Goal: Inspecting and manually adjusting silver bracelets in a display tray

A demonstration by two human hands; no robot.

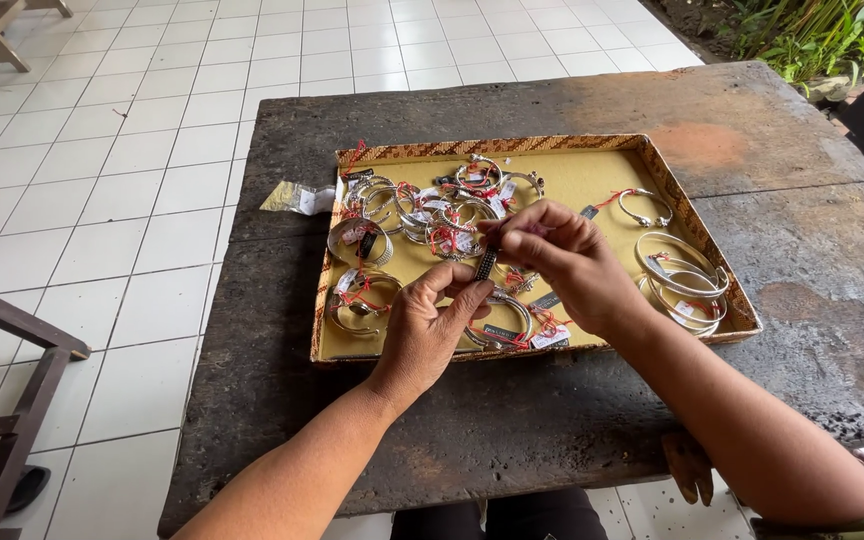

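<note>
Honestly, both hands are pinching one dark beaded bracelet (486, 263): left hand (432, 325) underneath, right hand (562, 260) gripping the top; it could slip into the tray (592, 180) pile.

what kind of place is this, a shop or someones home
Probably a small jewellery stall or craft workshop on an open, tiled terrace. A shallow tray on a worn dark table holds many silver bangles with red-string tags, and garden plants grow beside the white floor tiles.
</note>
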